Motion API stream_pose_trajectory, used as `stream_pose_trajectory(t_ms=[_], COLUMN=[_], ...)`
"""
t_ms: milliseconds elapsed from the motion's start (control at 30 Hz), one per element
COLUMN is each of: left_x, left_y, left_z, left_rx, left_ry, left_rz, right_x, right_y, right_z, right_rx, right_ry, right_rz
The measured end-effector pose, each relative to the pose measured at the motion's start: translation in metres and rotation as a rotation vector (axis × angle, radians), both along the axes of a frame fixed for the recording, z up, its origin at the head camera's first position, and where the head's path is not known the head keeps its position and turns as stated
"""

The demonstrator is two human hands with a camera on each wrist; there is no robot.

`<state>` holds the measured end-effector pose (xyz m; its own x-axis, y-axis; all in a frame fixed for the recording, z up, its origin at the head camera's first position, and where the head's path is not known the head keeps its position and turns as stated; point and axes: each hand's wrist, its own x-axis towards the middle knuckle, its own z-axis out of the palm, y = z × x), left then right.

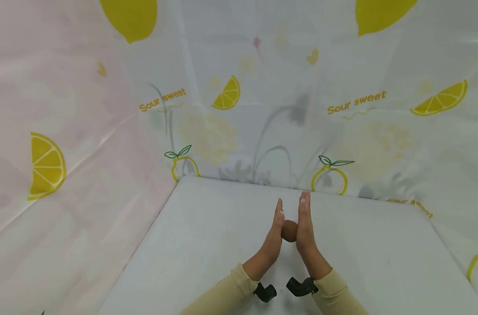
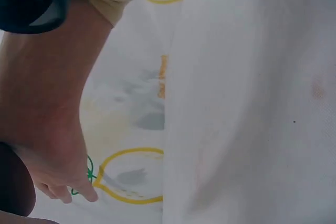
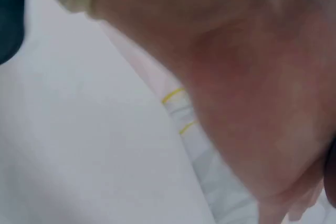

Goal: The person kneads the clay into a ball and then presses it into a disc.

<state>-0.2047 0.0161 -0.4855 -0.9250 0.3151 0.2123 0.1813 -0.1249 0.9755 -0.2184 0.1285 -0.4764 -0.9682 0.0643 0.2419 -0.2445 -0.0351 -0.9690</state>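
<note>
Beige sleeves (image 1: pixel 221 293) run off the lower edge of the head view, a black curved device (image 1: pixel 265 292) showing beside each wrist. Both hands are upright with fingers straight, palms facing: the left hand (image 1: pixel 274 234) and the right hand (image 1: pixel 305 225) have a brown ball (image 1: pixel 289 231) between them, touching it from either side, over the white counter (image 1: pixel 207 227). Seen edge-on, the fingers overlap and the palms are mostly hidden; how firmly they press, I cannot tell. Both wrist views crop the ball to a dark curve at the frame's edge, and the right wrist view is blurred
</note>
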Motion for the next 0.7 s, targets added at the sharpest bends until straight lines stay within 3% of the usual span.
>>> stream_pose_trajectory(t_ms=[300,533,700], left_x=[-0.009,-0.014,-0.016], left_y=[-0.009,-0.011,-0.01], left_z=[0.012,0.015,0.01], left_rx=[0.102,0.116,0.067], left_ry=[0.005,-0.02,-0.025], left_rz=[0.013,0.07,0.103], right_x=[0.004,0.017,0.023], right_y=[-0.008,-0.022,-0.029], right_z=[-0.018,-0.026,-0.018], right_rx=[0.016,0.144,0.186], right_ry=[-0.01,0.235,0.379], right_rz=[0.028,-0.01,-0.019])
